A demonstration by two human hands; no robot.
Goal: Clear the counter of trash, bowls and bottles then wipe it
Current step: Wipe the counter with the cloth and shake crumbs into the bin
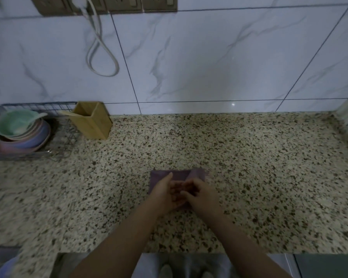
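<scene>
1. In the near middle of the counter (249,157) lies a purple cloth (177,175), folded flat on the speckled stone.
2. The left hand (165,194) rests on the left part of the cloth, its fingers stretched forward and loose, not closed on anything.
3. The right hand (201,194) is just beside it, touching it. Its fingers bend over the cloth, but I cannot tell if they really pinch the fabric.
4. At the far left stands a wire rack (62,137) with a stack of bowls (22,131) in green, pink and purple.
5. Just right of the rack, against the wall, stands a wooden box (92,121), a little tilted.
6. A white cable (100,47) hangs in a loop on the tiled wall (209,57), from the sockets (109,4) above.
</scene>
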